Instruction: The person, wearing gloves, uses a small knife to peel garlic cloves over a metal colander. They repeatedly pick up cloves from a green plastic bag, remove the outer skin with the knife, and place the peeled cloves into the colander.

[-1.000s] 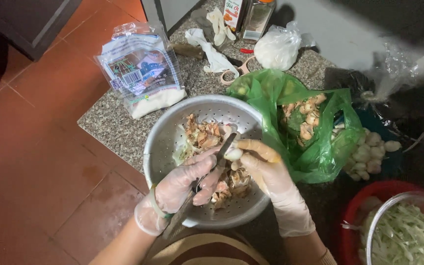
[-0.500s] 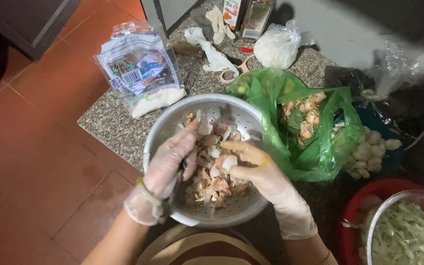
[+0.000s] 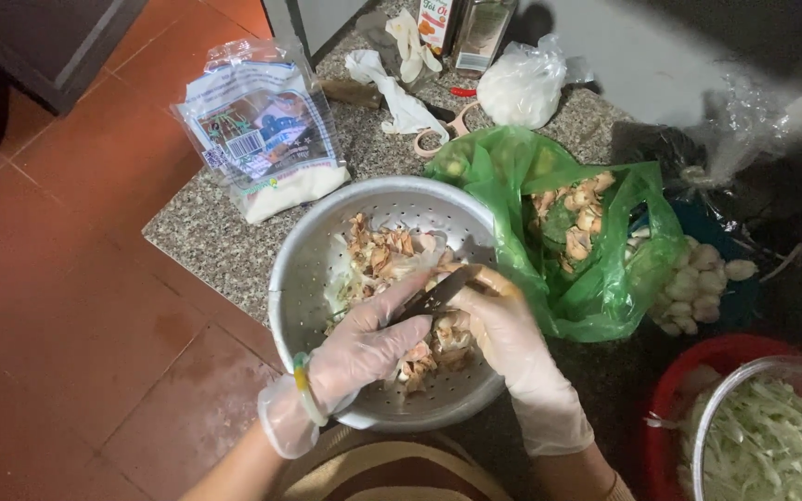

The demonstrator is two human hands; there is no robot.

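Both my hands wear thin clear gloves and work over a perforated metal colander [image 3: 313, 250] that holds pinkish peels and small cloves [image 3: 378, 255]. My left hand [image 3: 364, 348] grips a dark-bladed knife [image 3: 438, 292], whose blade points up and to the right. My right hand [image 3: 503, 334] is curled at the blade's tip, fingers closed around a small clove that is mostly hidden. The colander sits at the near edge of a speckled stone counter [image 3: 197, 232].
A green plastic bag [image 3: 624, 278] of peeled pieces lies right of the colander, with a blue bowl of pale cloves [image 3: 707, 278] beyond it. A red basin [image 3: 698, 371] holds a bowl of shredded greens [image 3: 772, 445]. Behind are a white powder packet [image 3: 262, 139], scissors [image 3: 438, 134] and a white bag [image 3: 522, 88].
My left hand had reached into the colander half a second ago. It is back near my right hand, with the knife blade again between them.
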